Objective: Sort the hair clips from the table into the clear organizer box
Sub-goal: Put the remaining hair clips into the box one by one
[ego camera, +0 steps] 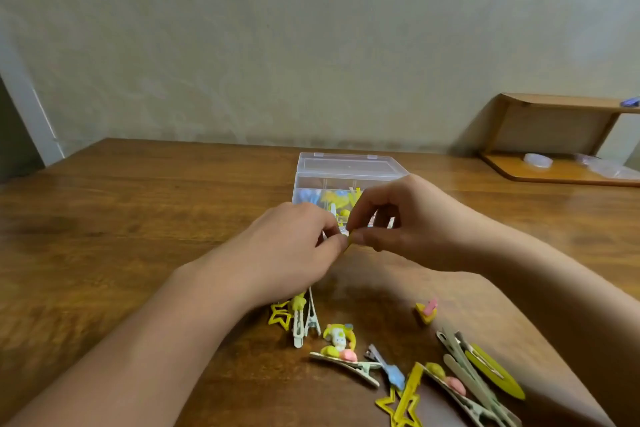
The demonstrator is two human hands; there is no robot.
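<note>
Hands meet just in front of the clear organizer box (pixel 346 170): left hand (pixel 294 246) and right hand (pixel 405 218) both pinch one small yellow clip (pixel 349 239), mostly hidden between the fingertips. More hair clips (pixel 349 362) lie scattered on the worktop (pixel 138 218) nearer the person. They look light, stiff and slick, so I'd pinch each by its flat metal bar, not the glued decoration.

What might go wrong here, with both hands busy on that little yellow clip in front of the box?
Both hands, left and right, pinch one small yellow clip at the near edge of the open box. It could slip and drop onto the table rather than into a compartment. The left forearm hangs right over the star clip and its neighbours, so pulling back may scatter them.
</note>
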